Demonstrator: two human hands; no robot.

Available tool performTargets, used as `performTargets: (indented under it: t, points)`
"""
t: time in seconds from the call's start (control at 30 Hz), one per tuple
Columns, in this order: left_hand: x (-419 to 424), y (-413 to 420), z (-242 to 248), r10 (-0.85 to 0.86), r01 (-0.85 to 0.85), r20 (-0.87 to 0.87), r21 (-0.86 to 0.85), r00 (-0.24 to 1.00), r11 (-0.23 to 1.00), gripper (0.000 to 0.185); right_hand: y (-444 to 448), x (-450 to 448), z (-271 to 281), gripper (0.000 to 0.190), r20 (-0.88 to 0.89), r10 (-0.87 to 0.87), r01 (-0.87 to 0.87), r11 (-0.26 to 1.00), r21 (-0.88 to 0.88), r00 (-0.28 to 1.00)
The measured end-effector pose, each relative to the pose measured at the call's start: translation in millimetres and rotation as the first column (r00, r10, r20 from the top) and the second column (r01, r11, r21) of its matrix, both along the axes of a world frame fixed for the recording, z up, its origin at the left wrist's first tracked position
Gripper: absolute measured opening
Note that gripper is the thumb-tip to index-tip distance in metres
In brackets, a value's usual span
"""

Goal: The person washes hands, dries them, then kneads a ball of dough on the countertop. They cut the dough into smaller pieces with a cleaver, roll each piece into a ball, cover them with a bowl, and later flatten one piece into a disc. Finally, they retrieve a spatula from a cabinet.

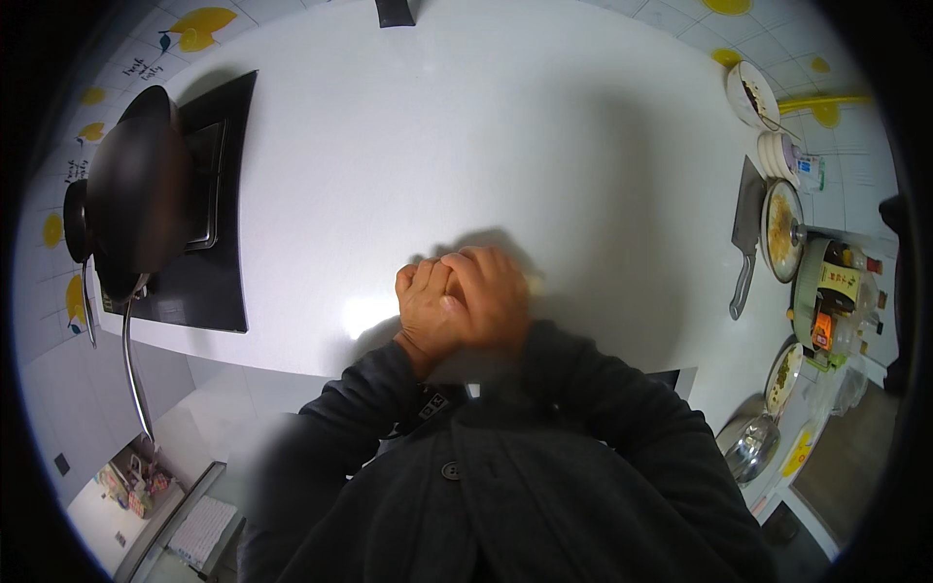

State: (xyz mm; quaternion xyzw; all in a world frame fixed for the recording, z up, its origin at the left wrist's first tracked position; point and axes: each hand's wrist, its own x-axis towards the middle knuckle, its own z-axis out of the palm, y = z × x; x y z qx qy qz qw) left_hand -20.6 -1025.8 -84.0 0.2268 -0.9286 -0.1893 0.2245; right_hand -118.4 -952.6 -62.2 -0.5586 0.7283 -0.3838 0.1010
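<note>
My left hand (430,306) and my right hand (490,295) are pressed together above the near part of the white countertop (437,146). The right fingers lie over the left hand, and the left fingers are curled. Whether anything is between the palms is hidden. A small pale yellowish patch (536,283) shows just right of my right hand, partly covered by it. Dark sleeves cover both forearms.
At left, a dark pan (138,197) stands on a black cooktop (219,291). At right lie a cleaver (747,218), a glass-lidded dish (782,229), a white bowl (747,95), a bottle basket (807,291), a food plate (783,379) and a metal bowl (754,448).
</note>
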Motion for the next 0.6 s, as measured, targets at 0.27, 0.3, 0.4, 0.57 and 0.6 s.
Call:
performTargets:
  t: [0.27,0.3,0.4,0.57,0.6]
  points:
    - [-32.5,-32.3,6.8,-0.012,0.013,-0.044,0.03,0.999,0.999,0.025,-36.5,-26.6,5.1,0.03,0.194,-0.08,0.1,0.991,-0.092,0.978]
    - [-35.9,-35.6,6.8,-0.008,0.009,-0.045,0.029,0.999,1.0,0.024,-39.9,-29.5,4.3,0.028,0.19,-0.078,0.101,0.988,-0.114,0.979]
    - [-43.6,-45.3,4.4,-0.017,0.017,0.017,0.046,1.0,0.999,0.023,-47.4,-32.4,-0.7,0.021,0.265,-0.105,0.142,0.982,-0.124,0.959]
    - [-62.1,-60.3,-2.0,0.061,-0.045,-0.111,0.139,0.992,0.989,0.018,-65.2,-39.3,-1.7,0.019,0.408,-0.282,0.318,0.948,-0.024,0.868]
    - [-66.9,-61.6,-1.6,0.144,-0.122,-0.112,0.182,0.983,0.976,0.024,-69.5,-43.1,1.8,0.024,0.438,-0.317,0.335,0.941,0.038,0.841]
